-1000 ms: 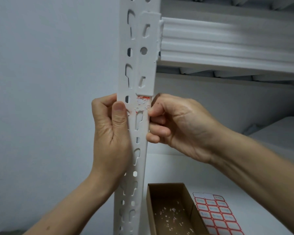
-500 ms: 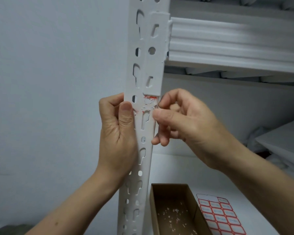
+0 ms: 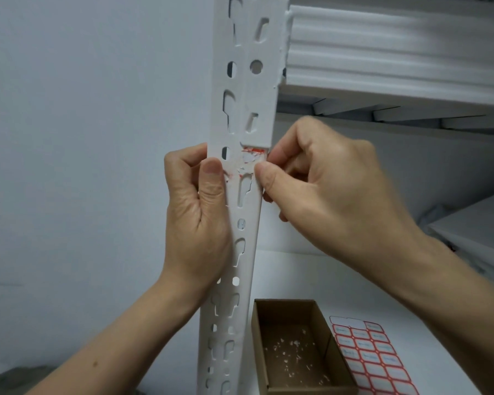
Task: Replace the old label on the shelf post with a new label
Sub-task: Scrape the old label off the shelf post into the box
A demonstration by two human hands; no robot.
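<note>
On the shelf post (image 3: 247,297), our left hand (image 3: 197,218) grips it and our right hand (image 3: 320,189) pinches the old label (image 3: 250,161). Only shreds are left to peel; the label sheet (image 3: 374,360) waits below.

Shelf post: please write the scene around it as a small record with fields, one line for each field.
post: white slotted shelf post, upright
label state: old label torn to red and white remains on the post's front, not fully removed
left hand: grips the post beside the remains, thumb on the front
right hand: pinches at the right edge of the remains
below: open cardboard box with paper scraps inside
new labels: label sheet with red borders, lying right of the box
</note>
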